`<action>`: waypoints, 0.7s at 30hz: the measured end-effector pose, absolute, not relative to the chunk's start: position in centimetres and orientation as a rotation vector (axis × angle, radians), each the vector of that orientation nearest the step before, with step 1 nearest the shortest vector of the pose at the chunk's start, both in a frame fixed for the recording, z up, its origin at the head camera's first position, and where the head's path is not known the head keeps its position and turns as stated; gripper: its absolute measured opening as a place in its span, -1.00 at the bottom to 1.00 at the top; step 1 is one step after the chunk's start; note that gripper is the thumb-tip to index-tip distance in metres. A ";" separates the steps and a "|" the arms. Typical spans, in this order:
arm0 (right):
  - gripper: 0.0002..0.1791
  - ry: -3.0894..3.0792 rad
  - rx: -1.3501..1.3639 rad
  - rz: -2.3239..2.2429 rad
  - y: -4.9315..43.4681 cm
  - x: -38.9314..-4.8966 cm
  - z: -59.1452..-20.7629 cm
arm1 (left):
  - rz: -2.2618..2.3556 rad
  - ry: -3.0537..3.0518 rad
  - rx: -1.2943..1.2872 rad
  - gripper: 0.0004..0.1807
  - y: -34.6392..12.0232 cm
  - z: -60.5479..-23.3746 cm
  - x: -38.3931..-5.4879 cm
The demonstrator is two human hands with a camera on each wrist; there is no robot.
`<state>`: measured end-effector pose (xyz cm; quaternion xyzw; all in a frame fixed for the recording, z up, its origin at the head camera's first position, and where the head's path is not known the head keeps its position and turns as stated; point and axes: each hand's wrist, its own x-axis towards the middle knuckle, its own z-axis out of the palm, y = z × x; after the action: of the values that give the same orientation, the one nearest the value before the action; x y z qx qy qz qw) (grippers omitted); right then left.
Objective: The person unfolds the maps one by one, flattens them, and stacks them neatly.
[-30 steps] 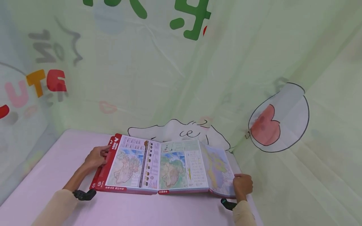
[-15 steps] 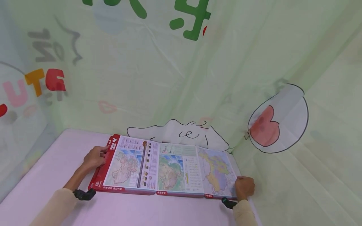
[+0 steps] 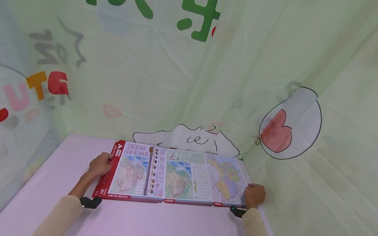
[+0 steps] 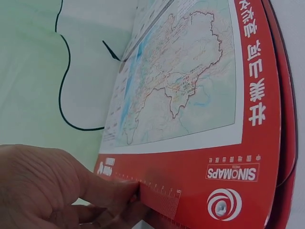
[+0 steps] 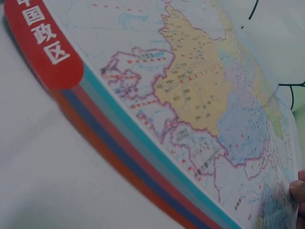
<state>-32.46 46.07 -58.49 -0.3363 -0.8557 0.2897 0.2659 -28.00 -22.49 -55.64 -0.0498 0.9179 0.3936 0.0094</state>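
A folding map (image 3: 178, 180) lies opened out across the table in the head view, its printed panels side by side. Its left margin is red with white lettering. My left hand (image 3: 100, 165) pinches that red margin between thumb and fingers; the left wrist view shows the thumb on top of the ruler-marked edge (image 4: 159, 193). At the other end my right hand (image 3: 255, 195) grips the right edge of the coloured panel (image 3: 225, 178). Only a bit of the right-hand fingers (image 5: 298, 191) shows in the right wrist view, beside the map's colour-striped lower edges (image 5: 128, 157).
The pink-white table (image 3: 141, 219) extends in front of the map and to its left. Pale green curtains (image 3: 133, 82) with printed letters and drawings hang behind and on both sides. A dark wrist device (image 3: 91, 202) sits on each wrist.
The right panel, tilted and folded up at its crease a second ago, now lies flat in line with the others. The right hand has moved slightly right and down; the left keeps its hold.
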 end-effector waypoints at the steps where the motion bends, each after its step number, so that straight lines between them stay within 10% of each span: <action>1: -0.68 -2.308 -0.903 0.785 46.0 -32.4 -58.5 | 1.230 2.871 -0.154 -0.30 -22.4 -55.6 -28.0; 21: -0.51 -2.388 -0.978 0.674 43.5 -32.4 -59.1 | 1.081 3.188 -0.191 -0.26 -22.9 -58.5 -28.4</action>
<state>-32.42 43.51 -59.14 -0.3563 -0.8704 0.2455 0.2349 -28.36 -22.91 -58.45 -0.0563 0.9393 0.3185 -0.1147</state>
